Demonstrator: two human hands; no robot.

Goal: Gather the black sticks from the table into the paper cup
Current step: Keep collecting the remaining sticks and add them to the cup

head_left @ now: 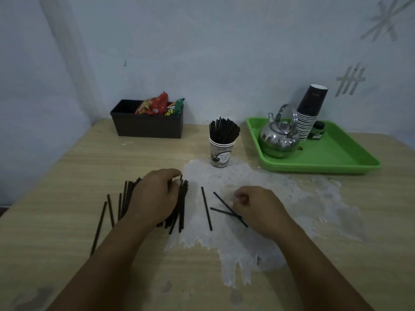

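Observation:
A white printed paper cup (221, 154) stands mid-table with a bunch of black sticks (223, 130) upright in it. A pile of black sticks (180, 209) lies flat on the table, and my left hand (155, 195) covers it with curled fingers, a stick tip showing by the fingertips. Several loose sticks (110, 209) lie left of the pile. A single stick (206, 208) lies between my hands. My right hand (256, 205) pinches at two crossed sticks (224, 208) on the worn white patch.
A black box (147, 126) with snack packets sits at the back left. A green tray (336, 158) at the back right holds a steel kettle (279, 138), a stack of dark paper cups (308, 111) and a small green jar. Walls close the back and left.

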